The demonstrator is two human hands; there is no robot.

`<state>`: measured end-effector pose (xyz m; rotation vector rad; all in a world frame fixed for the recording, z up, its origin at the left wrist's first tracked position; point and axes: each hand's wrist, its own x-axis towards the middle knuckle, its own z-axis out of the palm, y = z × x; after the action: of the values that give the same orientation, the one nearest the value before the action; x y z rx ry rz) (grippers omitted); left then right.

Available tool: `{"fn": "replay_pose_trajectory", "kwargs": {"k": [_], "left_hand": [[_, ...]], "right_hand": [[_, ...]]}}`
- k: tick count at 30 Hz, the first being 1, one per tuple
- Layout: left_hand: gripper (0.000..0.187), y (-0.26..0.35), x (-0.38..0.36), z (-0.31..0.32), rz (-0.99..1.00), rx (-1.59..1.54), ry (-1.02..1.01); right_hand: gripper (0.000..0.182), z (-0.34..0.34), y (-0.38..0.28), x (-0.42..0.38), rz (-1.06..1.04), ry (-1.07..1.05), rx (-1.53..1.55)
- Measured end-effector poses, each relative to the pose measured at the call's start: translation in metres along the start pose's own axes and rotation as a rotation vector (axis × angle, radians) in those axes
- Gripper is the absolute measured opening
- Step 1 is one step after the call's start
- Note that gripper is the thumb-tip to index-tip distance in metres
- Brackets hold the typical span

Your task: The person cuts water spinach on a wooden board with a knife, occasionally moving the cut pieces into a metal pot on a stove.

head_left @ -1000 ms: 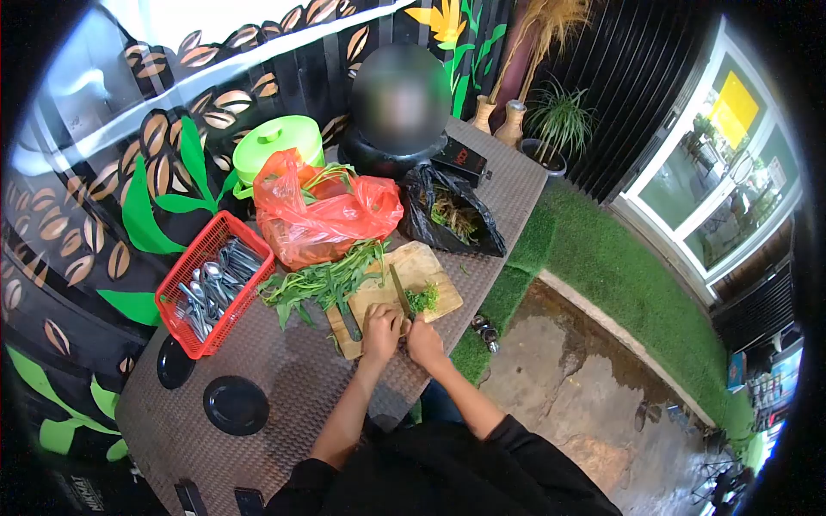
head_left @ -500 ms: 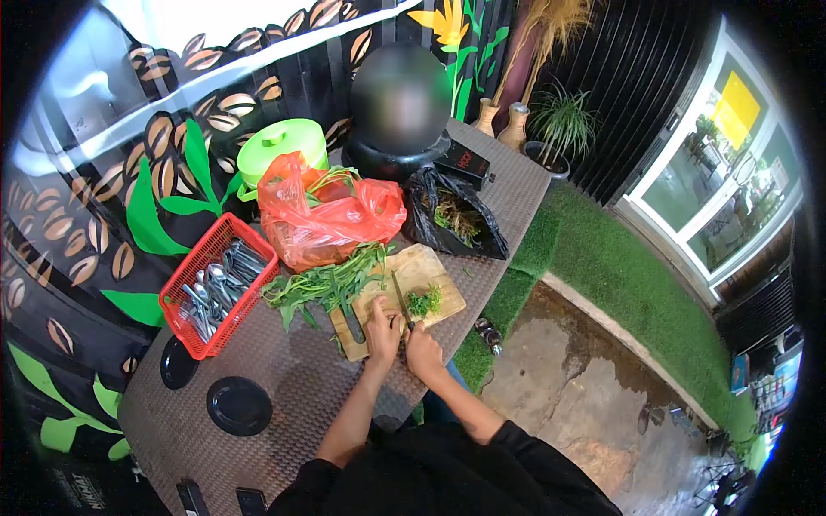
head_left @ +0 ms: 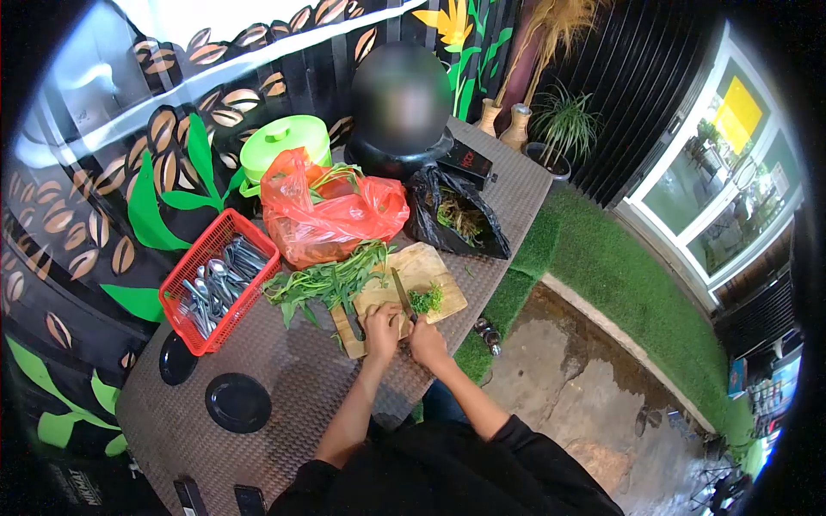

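My right hand (head_left: 428, 340) is closed around the handle of a knife (head_left: 400, 289), whose blade points away from me over a wooden cutting board (head_left: 420, 259). Just left of the blade, my left hand (head_left: 381, 332) rests on the board with bent fingers drawn together; what is under the fingertips is hidden. A small heap of chopped greens (head_left: 426, 300) lies right of the knife. Long leafy stems (head_left: 331, 285) spread across the board's left side and onto the table.
Behind the board stand a red plastic bag (head_left: 331, 224) with greens and a black bag (head_left: 456, 215) with plant scraps. A red basket (head_left: 219, 279) holds cutlery. Black plates (head_left: 238, 402) lie at left. A lidded green container (head_left: 284, 146) stands behind. The table's right edge is close.
My left hand has drawn slightly toward me, its fingers more bent. The knife stays in my right hand and has shifted only a little.
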<state>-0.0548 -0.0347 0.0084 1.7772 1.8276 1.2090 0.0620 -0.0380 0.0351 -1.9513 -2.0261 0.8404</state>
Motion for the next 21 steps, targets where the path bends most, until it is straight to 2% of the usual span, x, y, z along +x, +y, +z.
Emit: {"fn": "replay_pose_trajectory", "kwargs": {"k": [2, 5, 6, 10, 12, 15, 19, 21], "left_hand": [[0.012, 0.001, 0.004, -0.001, -0.057, -0.109, 0.036], [0.01, 0.004, 0.006, -0.003, -0.098, -0.018, 0.117], [0.008, 0.001, 0.006, -0.003, -0.106, -0.069, 0.081], [0.008, -0.001, -0.004, 0.001, -0.08, -0.04, 0.072], [0.01, 0.0, -0.009, 0.005, 0.059, 0.012, 0.154], [0.011, -0.001, -0.01, 0.004, 0.095, 0.045, 0.118], [0.012, -0.003, -0.008, -0.002, 0.024, -0.022, 0.044], [0.022, -0.006, -0.006, 0.0, 0.051, 0.002, 0.048]], "right_hand": [[0.037, 0.007, -0.001, -0.012, 0.022, 0.01, -0.01], [0.038, 0.012, -0.003, -0.018, 0.055, 0.017, -0.029], [0.038, 0.011, -0.003, -0.012, 0.031, 0.031, -0.032], [0.036, 0.009, -0.001, -0.01, -0.043, 0.04, -0.011], [0.035, 0.011, -0.003, -0.014, -0.047, 0.054, -0.001], [0.035, 0.015, -0.006, -0.014, 0.041, 0.017, -0.022], [0.031, 0.005, -0.003, -0.007, -0.017, 0.005, -0.014], [0.032, 0.008, -0.004, -0.009, -0.021, -0.012, -0.02]]}}
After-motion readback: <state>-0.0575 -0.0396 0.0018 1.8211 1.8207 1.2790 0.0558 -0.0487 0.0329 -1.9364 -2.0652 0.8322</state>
